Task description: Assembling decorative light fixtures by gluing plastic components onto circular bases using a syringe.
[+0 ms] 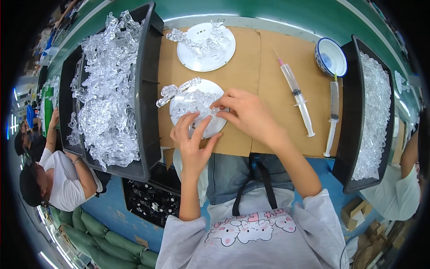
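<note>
A round white plate (pixel 217 88) heaped with small clear plastic pieces (pixel 193 99) lies before me on the cardboard. My right hand (pixel 248 113) reaches over its right side, thumb and forefinger pinched on a small clear plastic piece (pixel 214 112). At the plate's near edge is my left hand (pixel 191 140), its fingers spread and their tips among the pieces; whether it grips any is hard to see, but none shows in it. A longer clear plastic part (pixel 166 95) rests across the plate's left rim.
Another white plate (pixel 201 66) with clear parts stands behind. A big black bin (pixel 150 89) of clear parts borders the left, another black bin (pixel 350 121) the right. Two needle-tipped syringes (pixel 295 92) and a blue-and-white bowl (pixel 323 49) occupy the right side. Co-workers (pixel 67 179) sit on both sides.
</note>
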A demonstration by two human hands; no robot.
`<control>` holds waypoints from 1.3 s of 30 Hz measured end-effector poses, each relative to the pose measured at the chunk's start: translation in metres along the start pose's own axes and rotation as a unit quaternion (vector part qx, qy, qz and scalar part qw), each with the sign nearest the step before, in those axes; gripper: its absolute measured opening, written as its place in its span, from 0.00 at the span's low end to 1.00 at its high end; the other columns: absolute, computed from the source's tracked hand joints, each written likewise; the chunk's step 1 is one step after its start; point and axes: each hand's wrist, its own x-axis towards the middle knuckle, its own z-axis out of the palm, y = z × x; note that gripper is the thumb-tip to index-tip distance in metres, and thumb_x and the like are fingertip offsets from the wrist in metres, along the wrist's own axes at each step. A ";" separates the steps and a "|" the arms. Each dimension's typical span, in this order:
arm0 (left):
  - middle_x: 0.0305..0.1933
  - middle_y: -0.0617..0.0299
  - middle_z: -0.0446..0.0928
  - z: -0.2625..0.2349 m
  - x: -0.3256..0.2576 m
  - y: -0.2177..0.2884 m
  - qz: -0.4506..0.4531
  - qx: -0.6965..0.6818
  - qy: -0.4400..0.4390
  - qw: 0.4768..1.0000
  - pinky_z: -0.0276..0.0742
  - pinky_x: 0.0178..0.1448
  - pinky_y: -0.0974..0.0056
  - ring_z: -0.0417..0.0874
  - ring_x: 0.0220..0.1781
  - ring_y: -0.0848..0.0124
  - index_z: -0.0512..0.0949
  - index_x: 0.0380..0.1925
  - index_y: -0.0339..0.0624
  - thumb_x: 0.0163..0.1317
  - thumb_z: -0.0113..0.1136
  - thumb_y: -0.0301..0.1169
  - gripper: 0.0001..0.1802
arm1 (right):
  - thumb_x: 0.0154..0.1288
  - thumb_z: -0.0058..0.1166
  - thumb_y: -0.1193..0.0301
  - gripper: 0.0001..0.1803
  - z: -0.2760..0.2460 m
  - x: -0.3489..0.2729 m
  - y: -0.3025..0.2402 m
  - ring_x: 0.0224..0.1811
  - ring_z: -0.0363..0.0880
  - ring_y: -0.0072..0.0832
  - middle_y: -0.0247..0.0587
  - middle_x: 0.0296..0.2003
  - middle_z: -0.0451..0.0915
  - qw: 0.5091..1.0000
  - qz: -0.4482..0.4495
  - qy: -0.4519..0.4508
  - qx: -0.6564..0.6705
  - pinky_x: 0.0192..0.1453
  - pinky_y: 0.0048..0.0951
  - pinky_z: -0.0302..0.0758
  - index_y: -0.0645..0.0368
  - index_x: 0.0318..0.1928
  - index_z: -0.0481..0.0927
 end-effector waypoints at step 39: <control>0.38 0.63 0.66 -0.036 -0.004 0.021 0.006 -0.107 -0.007 0.994 0.69 0.39 0.65 0.71 0.38 0.69 0.83 0.35 0.45 0.30 0.74 0.26 0.23 | 0.36 0.56 0.81 0.17 -0.119 -0.142 -0.071 0.36 0.84 0.28 0.42 0.39 0.83 0.992 0.108 0.015 0.057 0.36 0.21 0.77 0.57 0.32 0.85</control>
